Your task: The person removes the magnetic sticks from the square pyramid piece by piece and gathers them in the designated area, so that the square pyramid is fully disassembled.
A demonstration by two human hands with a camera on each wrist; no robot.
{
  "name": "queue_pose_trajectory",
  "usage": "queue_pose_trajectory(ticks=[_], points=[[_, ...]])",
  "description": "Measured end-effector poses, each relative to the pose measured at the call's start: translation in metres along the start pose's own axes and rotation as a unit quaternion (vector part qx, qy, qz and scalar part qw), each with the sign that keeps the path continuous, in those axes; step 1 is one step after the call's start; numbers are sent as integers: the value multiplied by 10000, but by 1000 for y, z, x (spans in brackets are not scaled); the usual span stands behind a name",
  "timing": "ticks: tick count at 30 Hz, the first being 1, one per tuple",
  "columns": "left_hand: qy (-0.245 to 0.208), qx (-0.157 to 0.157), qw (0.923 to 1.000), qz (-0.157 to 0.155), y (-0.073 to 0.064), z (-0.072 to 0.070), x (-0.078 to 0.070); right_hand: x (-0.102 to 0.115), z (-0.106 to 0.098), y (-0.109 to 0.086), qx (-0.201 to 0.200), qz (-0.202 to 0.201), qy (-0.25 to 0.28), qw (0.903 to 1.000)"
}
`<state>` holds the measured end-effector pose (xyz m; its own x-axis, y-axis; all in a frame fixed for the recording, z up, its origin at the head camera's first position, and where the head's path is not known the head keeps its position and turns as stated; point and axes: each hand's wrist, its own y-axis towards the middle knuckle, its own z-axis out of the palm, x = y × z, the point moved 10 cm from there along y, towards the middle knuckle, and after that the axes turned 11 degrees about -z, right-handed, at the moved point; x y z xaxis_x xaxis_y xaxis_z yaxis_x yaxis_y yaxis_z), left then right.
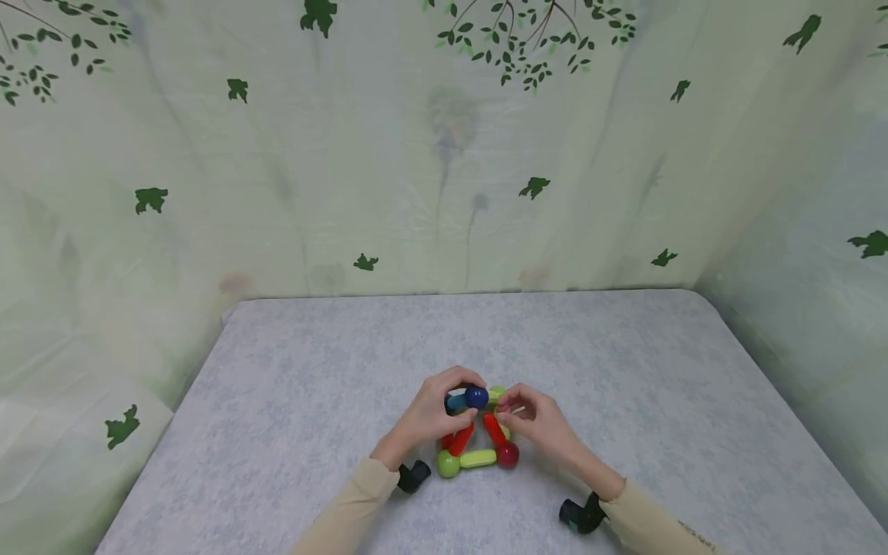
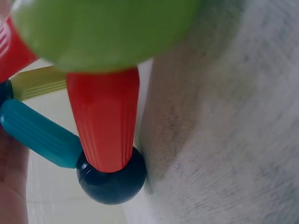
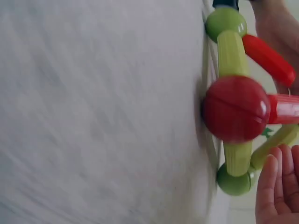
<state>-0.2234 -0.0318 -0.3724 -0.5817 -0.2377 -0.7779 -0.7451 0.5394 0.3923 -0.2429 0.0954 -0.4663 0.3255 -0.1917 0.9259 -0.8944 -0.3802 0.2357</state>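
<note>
A frame of chunky rods and balls stands on the table. In the head view my left hand (image 1: 435, 405) grips the dark blue ball (image 1: 476, 397) at its top, fingers over it and thumb below, beside a teal rod (image 2: 39, 133). Two red rods (image 1: 495, 428) slant upward underneath. My right hand (image 1: 537, 422) is at the frame's right side, fingertips beside the upper end of a red rod; the right wrist view shows its fingers (image 3: 278, 179) loosely bent near a yellow-green rod (image 3: 282, 140). Along the front, a yellow-green rod (image 1: 479, 459) joins a green ball (image 1: 448, 464) and a dark red ball (image 1: 507, 455).
Grey mottled cloth covers the table (image 1: 333, 347) around the frame. Behind it rises a pale curtain (image 1: 388, 169) with leaf prints. Each wrist carries a black camera mount, one (image 1: 414, 476) by the left sleeve and another (image 1: 581, 515) by the right.
</note>
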Motion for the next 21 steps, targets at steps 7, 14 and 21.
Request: queue_pose_trajectory(ticks=[7,14,21], points=[[255,-149,9995,-101,-2,7,21,1,-11,18,-110,-637,-75,9979],[412,-271,9985,-250,-3,13,42,0,2,31,668,-826,-128,9943],[458,-382,9982,-66,-6,11,39,5,6,31,927,-689,-285,9929]])
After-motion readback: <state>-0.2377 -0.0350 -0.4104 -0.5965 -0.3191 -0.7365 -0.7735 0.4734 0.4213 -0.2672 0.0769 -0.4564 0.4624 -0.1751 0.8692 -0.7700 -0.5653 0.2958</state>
